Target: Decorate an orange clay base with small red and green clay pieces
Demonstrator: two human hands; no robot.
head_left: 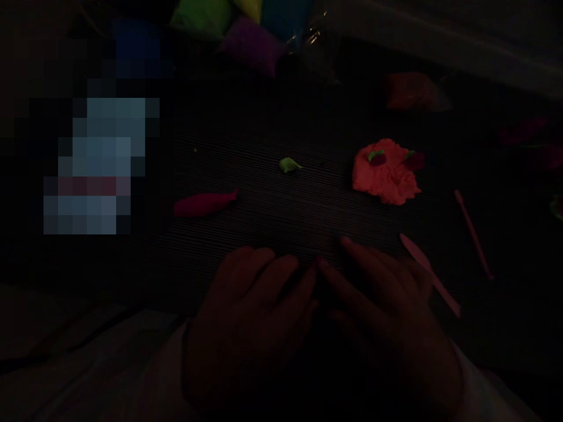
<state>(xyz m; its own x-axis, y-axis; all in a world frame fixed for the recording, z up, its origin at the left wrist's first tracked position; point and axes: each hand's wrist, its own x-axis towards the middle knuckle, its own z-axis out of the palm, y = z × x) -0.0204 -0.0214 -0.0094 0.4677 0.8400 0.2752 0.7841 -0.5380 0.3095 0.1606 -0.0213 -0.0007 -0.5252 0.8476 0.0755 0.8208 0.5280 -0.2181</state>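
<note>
Left hand (pixel 250 305) and right hand (pixel 387 310) low in frame, palms down, fingers partly bent, index tips nearly meeting at a tiny dark-pink lump (pixel 320 259), likely clay; too dark to tell whether it's pinched or just pressed between them. Narrow dark gap between the hands below that. White cloth sleeves (pixel 162 351) at both wrists. Dark, finely ribbed tabletop (pixel 259 140) runs under everything; its near edge shows dimly at lower left, by the left sleeve. Good stretch of tabletop between the fingertips and a small light-green pointed clay piece (pixel 289 164) ahead. Left of that, a magenta tapered, fish-shaped piece (pixel 204 204) lies ahead of the left hand, apart from it, its left end cut off by a pixelated block (pixel 101 167). Ahead of the right hand, well apart: a flat coral-orange clay slab (pixel 385 179), ragged rim, two small green-and-dark-red bits (pixel 378 157) at its top and upper right edge. Pink plastic knife (pixel 433 278) slants just beside the right hand, contact unclear; a thin pink rod-shaped tool (pixel 474 234) lies further right, gap between the two. Far side: an orange-red clear-wrapped packet (pixel 416 92), plus green, yellow, blue and purple plastic packets (pixel 253 47) bunched at the top edge. Dim dark-pink shapes (pixel 543 157) at right edge, blurry.
</note>
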